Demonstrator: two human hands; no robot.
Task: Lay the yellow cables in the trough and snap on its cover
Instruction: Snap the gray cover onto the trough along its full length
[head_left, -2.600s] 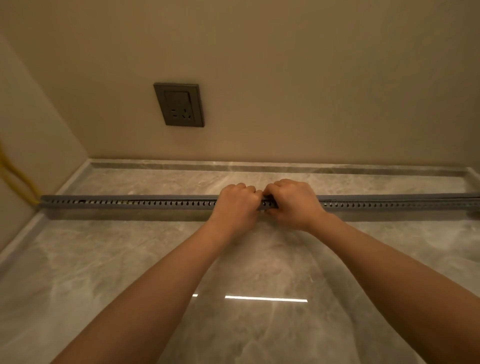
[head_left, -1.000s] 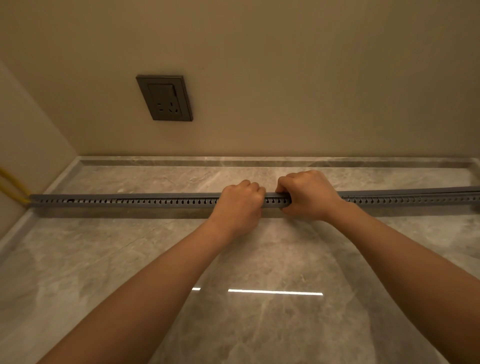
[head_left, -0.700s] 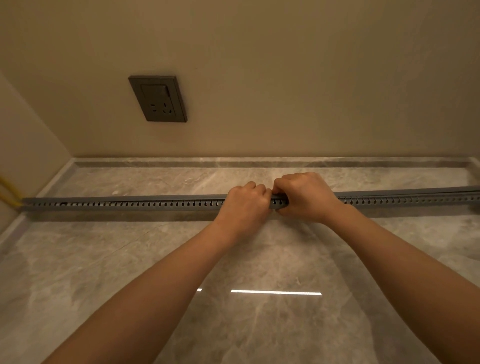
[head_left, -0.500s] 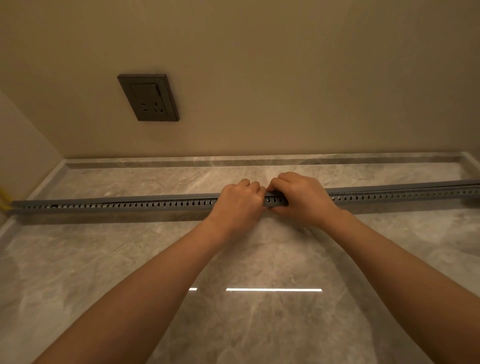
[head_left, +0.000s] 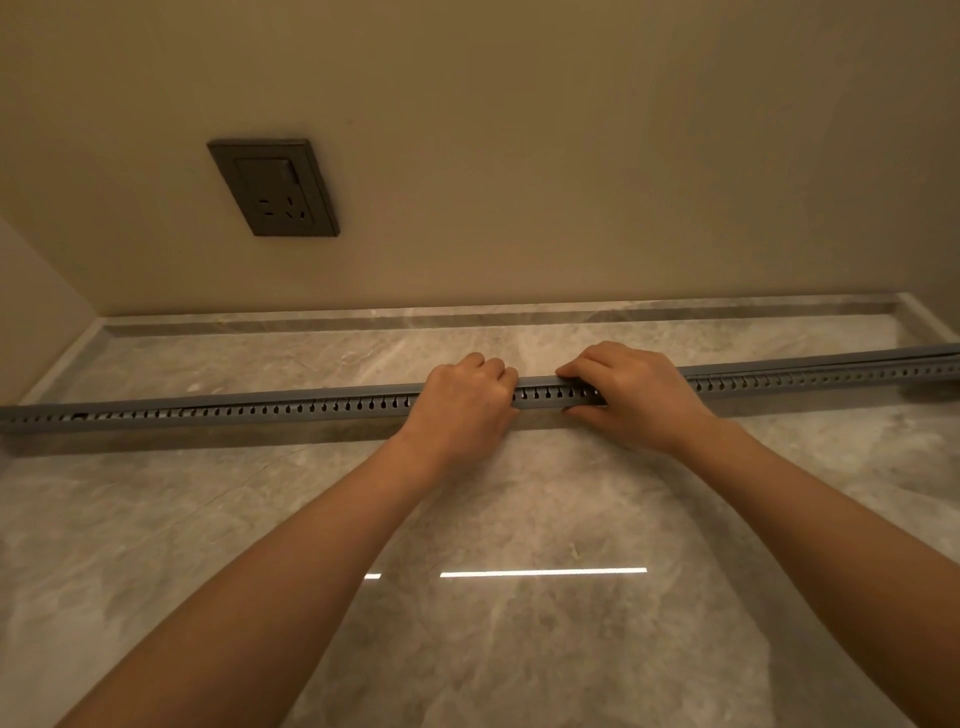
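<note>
Here, L hand (head_left: 462, 400) & R hand (head_left: 631, 395) curl tight round the grey trough (head_left: 234, 413) lying across the floor (head_left: 519, 649), pressing its cover (head_left: 805, 362) down; uneven pressure could leave the right end unseated or pinch the yellow cables, unseen inside.

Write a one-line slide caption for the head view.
Left hand and right hand grip the grey trough on the floor.

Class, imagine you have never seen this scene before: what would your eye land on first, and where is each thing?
Two bare hands, the left hand and the right hand, hold the middle of a long grey slotted trough. The trough runs across the marble floor from the left edge to the right. Up and to the left, a dark wall socket stands out on the plain beige wall.
</note>
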